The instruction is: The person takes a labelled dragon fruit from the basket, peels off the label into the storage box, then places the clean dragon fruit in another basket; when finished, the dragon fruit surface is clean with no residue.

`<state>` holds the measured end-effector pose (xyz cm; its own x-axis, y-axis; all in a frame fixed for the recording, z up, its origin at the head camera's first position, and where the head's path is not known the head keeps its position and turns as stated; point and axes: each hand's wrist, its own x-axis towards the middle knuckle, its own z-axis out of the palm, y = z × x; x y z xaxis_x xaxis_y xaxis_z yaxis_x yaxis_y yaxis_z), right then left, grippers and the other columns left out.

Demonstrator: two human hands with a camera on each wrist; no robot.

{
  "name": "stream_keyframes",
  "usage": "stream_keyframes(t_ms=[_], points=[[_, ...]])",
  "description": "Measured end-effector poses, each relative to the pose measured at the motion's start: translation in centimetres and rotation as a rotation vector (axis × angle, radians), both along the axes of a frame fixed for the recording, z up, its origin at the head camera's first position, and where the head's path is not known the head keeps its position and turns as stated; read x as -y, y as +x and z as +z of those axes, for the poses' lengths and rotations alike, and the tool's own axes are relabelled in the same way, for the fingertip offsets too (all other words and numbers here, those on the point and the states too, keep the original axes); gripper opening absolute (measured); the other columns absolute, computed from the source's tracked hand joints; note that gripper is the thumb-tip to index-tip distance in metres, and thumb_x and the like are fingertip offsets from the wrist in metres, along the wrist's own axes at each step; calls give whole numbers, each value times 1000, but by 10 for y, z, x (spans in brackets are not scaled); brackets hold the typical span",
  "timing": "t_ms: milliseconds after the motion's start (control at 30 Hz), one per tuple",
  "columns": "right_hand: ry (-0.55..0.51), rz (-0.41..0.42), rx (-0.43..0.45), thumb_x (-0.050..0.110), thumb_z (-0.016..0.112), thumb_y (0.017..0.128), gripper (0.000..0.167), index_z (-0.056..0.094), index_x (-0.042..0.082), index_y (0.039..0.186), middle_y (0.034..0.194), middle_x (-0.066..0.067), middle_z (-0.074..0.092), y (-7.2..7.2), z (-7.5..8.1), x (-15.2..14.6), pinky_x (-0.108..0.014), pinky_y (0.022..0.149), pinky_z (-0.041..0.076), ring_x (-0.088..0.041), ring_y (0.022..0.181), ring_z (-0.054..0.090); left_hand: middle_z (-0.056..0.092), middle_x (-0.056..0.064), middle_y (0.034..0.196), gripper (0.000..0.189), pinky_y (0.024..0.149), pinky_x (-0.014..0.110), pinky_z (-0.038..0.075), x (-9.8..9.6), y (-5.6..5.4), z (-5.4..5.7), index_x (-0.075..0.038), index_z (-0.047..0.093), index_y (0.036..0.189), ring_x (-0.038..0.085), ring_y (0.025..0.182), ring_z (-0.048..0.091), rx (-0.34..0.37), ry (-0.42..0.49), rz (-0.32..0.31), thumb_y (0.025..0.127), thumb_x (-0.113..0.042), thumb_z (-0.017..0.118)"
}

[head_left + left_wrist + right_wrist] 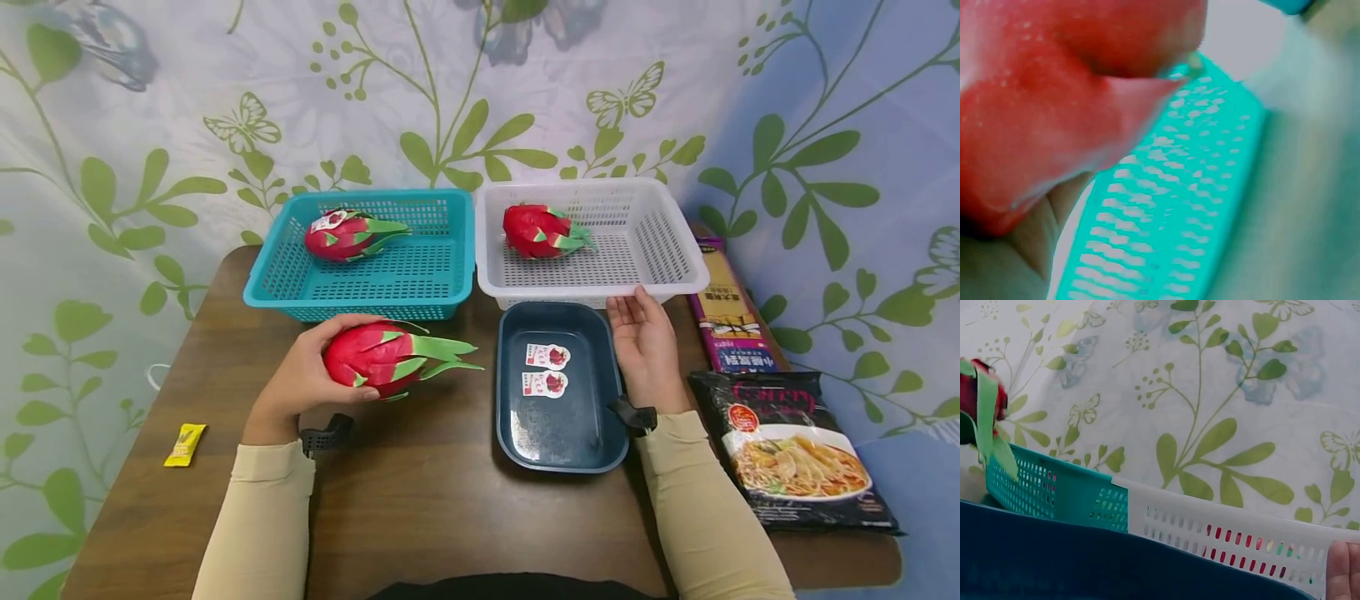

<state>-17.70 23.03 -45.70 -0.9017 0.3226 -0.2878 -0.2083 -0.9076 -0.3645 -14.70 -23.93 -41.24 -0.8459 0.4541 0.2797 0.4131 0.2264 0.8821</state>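
evidently the tray (562, 437) holds stickers (557, 357), each basket (592, 292) one dragon fruit (534, 231).

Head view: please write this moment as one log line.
left hand: holds dragon fruit | right hand: at white basket | teal basket: another fruit | tray: two stickers

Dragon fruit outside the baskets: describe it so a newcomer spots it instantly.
On the brown table, find the teal basket at the back left. Nearer the person, the left grip holds a red dragon fruit, its green tips pointing right. It alone is held: a second fruit lies in that basket, a third fruit in the white basket.
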Motion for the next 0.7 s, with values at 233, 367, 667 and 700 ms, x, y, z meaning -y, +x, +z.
stream_keyframes(t_ms=[233, 367, 667, 700], points=[[10, -3, -29, -1, 65, 103, 19, 61, -2, 121, 103, -16, 67, 0, -2, -1, -35, 84, 61, -24, 85, 66, 60, 3, 140, 86, 85, 39, 61, -38, -32, 40, -16, 62, 145, 29, 127, 53, -102, 23, -60, 67, -5, 98], [-3, -15, -49, -2, 65, 103, 19, 60, -4, 121, 99, -17, 69, -2, -1, -4, -36, 82, 61, -25, 82, 69, 59, -2, 139, 82, 85, 41, 61, -104, -65, 53, -21, 62, 145, 23, 127, 53, -122, 25, -39, 72, -21, 98], [8, 10, -48, -1, 62, 104, 19, 61, -2, 123, 105, -18, 70, 0, -3, -1, -36, 86, 61, -26, 89, 69, 58, -2, 137, 85, 83, 35, 61, -212, -122, 54, -23, 60, 146, 19, 122, 55, 35, -15, 4, 72, -27, 99], [12, 8, -48, -1, 62, 104, 20, 61, -1, 124, 107, -18, 70, 1, -3, -1, -36, 86, 60, -26, 90, 69, 58, -2, 137, 85, 83, 34, 60, -218, -127, 53, -23, 60, 146, 19, 122, 55, 44, -36, 13, 72, -28, 99]])
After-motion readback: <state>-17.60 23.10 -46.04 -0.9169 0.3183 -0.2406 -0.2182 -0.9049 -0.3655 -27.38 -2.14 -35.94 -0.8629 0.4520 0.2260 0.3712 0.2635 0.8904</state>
